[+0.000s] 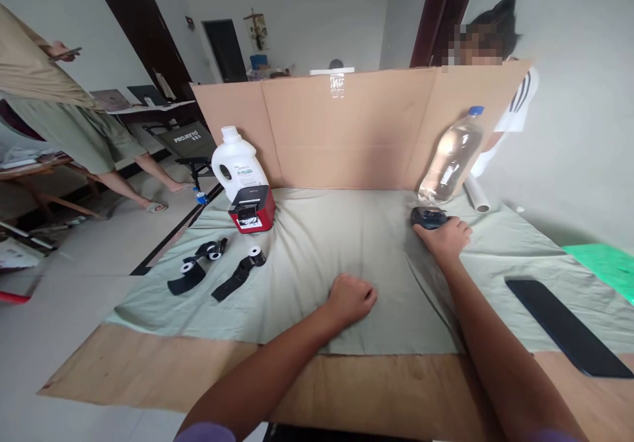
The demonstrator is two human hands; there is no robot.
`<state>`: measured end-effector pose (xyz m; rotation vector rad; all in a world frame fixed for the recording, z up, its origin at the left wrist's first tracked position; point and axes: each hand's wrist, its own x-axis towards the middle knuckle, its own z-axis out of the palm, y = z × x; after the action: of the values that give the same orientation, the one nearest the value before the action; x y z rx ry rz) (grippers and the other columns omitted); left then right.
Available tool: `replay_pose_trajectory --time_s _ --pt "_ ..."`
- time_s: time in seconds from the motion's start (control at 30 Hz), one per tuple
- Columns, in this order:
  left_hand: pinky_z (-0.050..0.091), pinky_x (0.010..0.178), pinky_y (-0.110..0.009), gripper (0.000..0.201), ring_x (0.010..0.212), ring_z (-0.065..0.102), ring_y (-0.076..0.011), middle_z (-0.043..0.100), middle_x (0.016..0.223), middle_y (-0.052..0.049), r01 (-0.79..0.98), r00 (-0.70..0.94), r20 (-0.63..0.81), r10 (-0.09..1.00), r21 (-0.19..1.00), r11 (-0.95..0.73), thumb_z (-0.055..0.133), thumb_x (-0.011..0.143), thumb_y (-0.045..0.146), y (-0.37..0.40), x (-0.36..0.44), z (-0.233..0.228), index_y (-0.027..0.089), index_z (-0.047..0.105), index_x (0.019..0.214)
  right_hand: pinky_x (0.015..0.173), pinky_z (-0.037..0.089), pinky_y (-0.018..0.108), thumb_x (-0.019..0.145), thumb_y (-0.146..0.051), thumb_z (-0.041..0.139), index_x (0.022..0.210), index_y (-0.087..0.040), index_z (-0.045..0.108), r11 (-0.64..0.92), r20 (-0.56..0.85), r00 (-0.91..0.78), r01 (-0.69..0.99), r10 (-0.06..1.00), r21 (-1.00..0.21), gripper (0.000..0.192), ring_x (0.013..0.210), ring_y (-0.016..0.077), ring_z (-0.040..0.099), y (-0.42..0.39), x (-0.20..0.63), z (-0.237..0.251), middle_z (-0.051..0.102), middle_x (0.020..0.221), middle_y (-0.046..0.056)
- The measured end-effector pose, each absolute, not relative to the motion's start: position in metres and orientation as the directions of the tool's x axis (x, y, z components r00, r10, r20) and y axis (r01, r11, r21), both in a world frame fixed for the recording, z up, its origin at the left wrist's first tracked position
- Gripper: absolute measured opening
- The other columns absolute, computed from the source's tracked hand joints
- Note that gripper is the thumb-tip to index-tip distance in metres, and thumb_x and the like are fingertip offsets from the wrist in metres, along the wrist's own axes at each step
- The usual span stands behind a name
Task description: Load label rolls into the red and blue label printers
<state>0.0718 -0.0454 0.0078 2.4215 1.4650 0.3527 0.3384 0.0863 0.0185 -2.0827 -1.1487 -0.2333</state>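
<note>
My left hand point(352, 300) rests as a closed fist on the pale green cloth point(317, 244), with nothing showing in it. Farther right, my right hand point(447, 236) grips a small, dark, rounded object point(428, 217) whose kind I cannot make out. That object sits just in front of a large clear bottle point(453, 158) with a blue cap. At the left, a red and black label printer point(252, 209) stands before a white jug point(240, 164). Several black strips with small white-cored rolls point(242, 273) lie nearer on the cloth.
Behind the cloth stands a cardboard panel point(347, 138). A white tube point(477, 194) lies beside the bottle. At the right are a flat black slab point(564, 323) and a green sheet point(604, 263). One person stands at the left holding a phone point(67, 53); another is behind the panel.
</note>
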Motion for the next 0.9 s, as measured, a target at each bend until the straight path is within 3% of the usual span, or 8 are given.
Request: replay_pose_trajectory --time_s 0.13,0.27,0.4,0.67,0.9 --pt "0.050 0.083 -0.033 0.033 0.088 0.070 -0.0220 0.077 0.098 -0.007 0.734 0.123 0.179 0.976 0.646 -0.211 0.045 0.098 0.040 -0.043 0.060 0.029 0.022 0.072 0.105 0.098 0.040 0.051 0.060 -0.050 0.077 0.113 -0.011 0.053 -0.041 0.564 0.318 0.893 0.762 -0.449 0.070 0.106 0.0369 0.053 0.041 0.261 0.037 0.061 0.109 0.019" --pt "0.042 0.110 -0.036 0.047 0.127 0.059 -0.0220 0.064 0.139 -0.008 0.559 -0.034 0.272 0.962 0.803 -0.207 0.040 0.100 0.034 -0.034 0.031 0.035 0.021 0.055 0.142 0.092 0.047 0.046 0.065 -0.052 0.074 0.120 -0.015 0.048 0.187 0.609 0.209 0.833 0.765 -0.520 0.071 0.102 0.0327 0.056 -0.010 0.180 0.039 0.057 0.110 0.015" --pt "0.036 0.118 -0.037 0.047 0.136 0.052 -0.0201 0.061 0.143 -0.005 0.569 0.004 0.261 0.965 0.793 -0.217 0.041 0.099 0.026 -0.026 0.003 0.020 0.025 0.057 0.143 0.089 0.050 0.047 0.070 -0.056 0.072 0.125 -0.014 0.044 0.202 0.576 0.189 0.813 0.795 -0.546 0.074 0.101 0.0335 0.057 -0.034 0.143 0.021 0.054 0.111 0.015" --pt "0.037 0.116 -0.042 0.048 0.134 0.055 -0.0221 0.061 0.142 -0.006 0.686 0.154 0.202 0.967 0.683 -0.252 0.047 0.095 0.019 -0.014 -0.007 0.010 0.025 0.058 0.141 0.096 0.045 0.054 0.080 -0.054 0.066 0.148 -0.002 0.030 0.201 0.530 0.081 0.869 0.844 -0.452 0.093 0.113 0.0398 0.052 -0.034 0.145 -0.014 0.048 0.120 0.024" --pt "0.034 0.118 -0.041 0.050 0.133 0.055 -0.0208 0.062 0.141 -0.004 0.723 0.129 0.171 0.977 0.658 -0.211 0.046 0.093 0.015 -0.014 -0.010 0.008 0.027 0.059 0.140 0.094 0.047 0.056 0.078 -0.046 0.068 0.156 -0.008 0.021 0.245 0.541 0.022 0.876 0.841 -0.416 0.098 0.119 0.0422 0.049 -0.037 0.138 -0.023 0.046 0.128 0.025"
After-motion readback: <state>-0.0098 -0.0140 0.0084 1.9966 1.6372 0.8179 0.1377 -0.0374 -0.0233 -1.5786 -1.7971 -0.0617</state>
